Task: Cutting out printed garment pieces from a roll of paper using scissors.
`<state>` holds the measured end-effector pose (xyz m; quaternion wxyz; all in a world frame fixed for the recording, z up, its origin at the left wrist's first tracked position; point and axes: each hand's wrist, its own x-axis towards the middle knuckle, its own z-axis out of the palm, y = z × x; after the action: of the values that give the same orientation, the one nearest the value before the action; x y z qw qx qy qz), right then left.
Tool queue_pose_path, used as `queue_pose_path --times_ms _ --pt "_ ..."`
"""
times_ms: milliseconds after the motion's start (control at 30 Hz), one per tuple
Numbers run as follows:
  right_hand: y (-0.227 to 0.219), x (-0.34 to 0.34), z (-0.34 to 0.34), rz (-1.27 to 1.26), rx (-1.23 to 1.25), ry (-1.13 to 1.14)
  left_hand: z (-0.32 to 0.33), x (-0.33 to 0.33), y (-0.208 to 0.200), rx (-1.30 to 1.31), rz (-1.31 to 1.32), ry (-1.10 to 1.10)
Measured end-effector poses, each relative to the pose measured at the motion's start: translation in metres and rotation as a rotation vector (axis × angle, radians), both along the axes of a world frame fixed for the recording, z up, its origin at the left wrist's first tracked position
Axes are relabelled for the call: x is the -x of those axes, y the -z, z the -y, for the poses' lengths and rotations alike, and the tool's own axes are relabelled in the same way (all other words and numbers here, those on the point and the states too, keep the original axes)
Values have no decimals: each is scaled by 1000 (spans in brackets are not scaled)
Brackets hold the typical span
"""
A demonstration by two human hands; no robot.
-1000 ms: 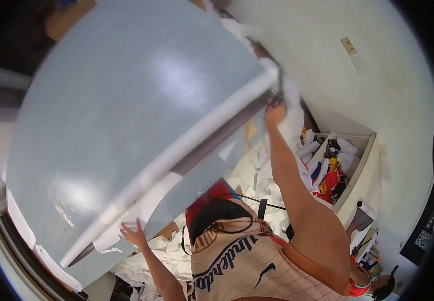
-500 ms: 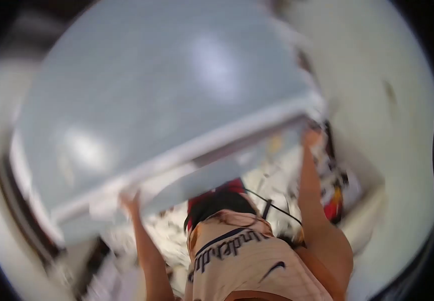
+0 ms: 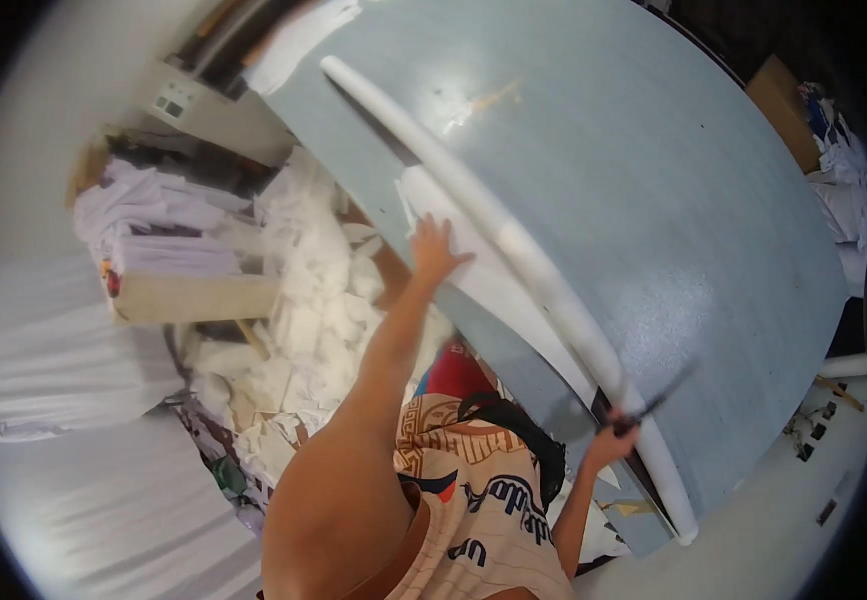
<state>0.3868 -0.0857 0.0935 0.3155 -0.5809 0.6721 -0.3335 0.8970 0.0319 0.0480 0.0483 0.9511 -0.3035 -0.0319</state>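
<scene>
My left hand [image 3: 438, 252] lies flat with its fingers spread on a white sheet [image 3: 498, 285] near the edge of a large grey-blue table [image 3: 593, 130]. Beside that sheet a long white roll [image 3: 523, 250], fabric or paper, stretches diagonally over the tabletop. Lower right, my right hand [image 3: 611, 443] is closed round a pair of dark scissors [image 3: 661, 395]; they are blurred, with the long blade pointing up and right across the roll.
Left of the table, heaps of white scraps [image 3: 313, 290] cover the floor. Folded white cloth [image 3: 168, 225] is stacked farther left, by white sheeting [image 3: 73, 350]. A cardboard piece [image 3: 783, 110] and more cloth [image 3: 843, 160] stand at the far right. Another white sheet [image 3: 303, 40] lies on the table's far corner.
The view has swung round, so the table now slants the other way. Both hands were at the table's near edge; now the left rests on the sheet and the right holds scissors.
</scene>
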Motion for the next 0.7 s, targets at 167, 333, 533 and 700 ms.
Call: queue_pose_path --times_ms 167,333,533,700 --pt "23 -205 -44 -41 11 -349 -39 -61 -7 100 59 154" --pt "39 -265 -57 -180 -15 -298 -33 -54 -14 184 -91 67" --pt "36 -283 -34 453 -330 65 -28 -52 -12 -15 -146 69" --pt "70 -274 5 -178 -11 25 -36 -61 17 -269 -57 15"
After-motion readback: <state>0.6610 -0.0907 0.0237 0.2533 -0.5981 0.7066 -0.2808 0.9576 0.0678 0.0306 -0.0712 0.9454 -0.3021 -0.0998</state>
